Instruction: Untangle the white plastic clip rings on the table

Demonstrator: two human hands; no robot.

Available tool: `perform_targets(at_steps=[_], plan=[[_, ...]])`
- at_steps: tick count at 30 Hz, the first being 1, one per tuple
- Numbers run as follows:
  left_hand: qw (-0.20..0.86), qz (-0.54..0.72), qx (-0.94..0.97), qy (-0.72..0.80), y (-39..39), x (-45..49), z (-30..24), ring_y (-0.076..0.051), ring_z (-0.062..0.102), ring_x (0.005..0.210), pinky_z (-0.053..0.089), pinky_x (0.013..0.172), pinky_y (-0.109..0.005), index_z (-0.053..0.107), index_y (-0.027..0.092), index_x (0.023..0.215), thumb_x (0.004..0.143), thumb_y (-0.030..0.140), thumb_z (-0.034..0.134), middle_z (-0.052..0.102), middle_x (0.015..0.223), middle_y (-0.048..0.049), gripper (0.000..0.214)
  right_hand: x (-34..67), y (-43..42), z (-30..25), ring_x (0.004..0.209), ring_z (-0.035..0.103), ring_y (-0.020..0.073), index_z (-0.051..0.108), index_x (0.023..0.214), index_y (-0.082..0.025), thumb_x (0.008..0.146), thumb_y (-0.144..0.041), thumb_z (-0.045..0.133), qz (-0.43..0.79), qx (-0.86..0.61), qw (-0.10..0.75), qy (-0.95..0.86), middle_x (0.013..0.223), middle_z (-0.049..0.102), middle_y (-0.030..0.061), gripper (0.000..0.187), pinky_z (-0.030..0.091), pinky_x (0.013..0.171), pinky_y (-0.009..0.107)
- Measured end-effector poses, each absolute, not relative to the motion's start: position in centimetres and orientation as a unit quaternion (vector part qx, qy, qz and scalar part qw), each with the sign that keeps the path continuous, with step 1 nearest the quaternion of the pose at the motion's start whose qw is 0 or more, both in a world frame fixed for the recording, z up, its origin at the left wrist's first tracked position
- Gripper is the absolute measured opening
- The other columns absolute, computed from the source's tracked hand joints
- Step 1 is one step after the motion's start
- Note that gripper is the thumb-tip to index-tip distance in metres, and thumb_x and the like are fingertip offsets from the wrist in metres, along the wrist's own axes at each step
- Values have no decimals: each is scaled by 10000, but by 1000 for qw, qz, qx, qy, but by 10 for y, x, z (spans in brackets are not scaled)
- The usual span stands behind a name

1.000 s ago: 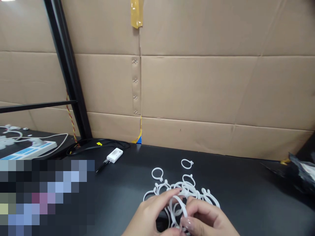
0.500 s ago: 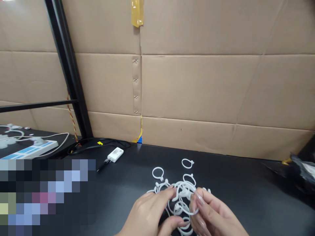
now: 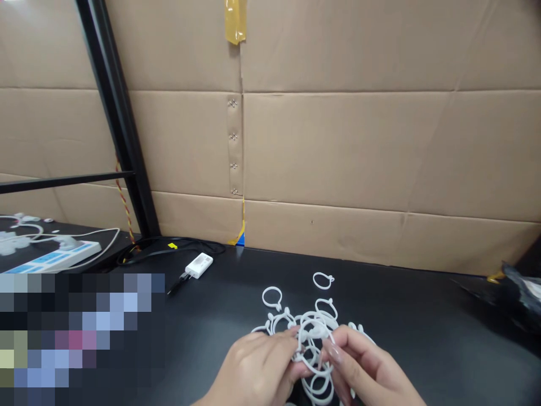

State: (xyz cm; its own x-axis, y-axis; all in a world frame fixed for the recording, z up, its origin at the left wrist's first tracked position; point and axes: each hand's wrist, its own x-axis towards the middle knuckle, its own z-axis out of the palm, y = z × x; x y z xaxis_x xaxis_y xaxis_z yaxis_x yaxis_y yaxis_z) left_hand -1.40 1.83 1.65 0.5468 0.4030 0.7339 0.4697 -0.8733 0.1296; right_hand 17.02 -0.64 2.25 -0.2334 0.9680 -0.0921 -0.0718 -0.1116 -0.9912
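Both wrists cut off at the bottom edge. Left hand (image 3: 257, 366) and right hand (image 3: 363, 372) meet over the pile of white plastic rings (image 3: 315, 332), fingers (image 3: 332, 352) pinching one ring; palms hide the pile's near part. Beyond the pile, two loose rings (image 3: 323, 280), open black counter (image 3: 401, 304), then the cardboard wall (image 3: 338, 146).
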Motion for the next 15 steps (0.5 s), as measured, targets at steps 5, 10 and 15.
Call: perform_targets(at_steps=[5,10,15], plan=[[78,-405,-877,-247,19,-15,18,-213,723,598,549,475,-260,637,108,862,965,242,348,744,731,-127,334,188,-1,34,563,481,131,565,987,-268,748,-474,656,439,-473,414,-642,665,528,-29,329,420,520,231],[154,-331,-909,-202,18,-16,25,-268,709,856,565,536,-249,643,104,811,924,157,438,732,675,-101,240,206,-2,45,923,592,278,495,1241,-377,583,-258,829,239,-460,280,-808,1124,614,52,747,467,823,355],[265,-349,-883,-168,19,-15,25,-259,719,813,568,515,-258,653,88,854,847,15,429,729,675,-78,236,201,-9,52,869,639,244,556,1195,-271,783,-323,656,-26,-383,210,-899,1050,682,44,427,507,784,364]])
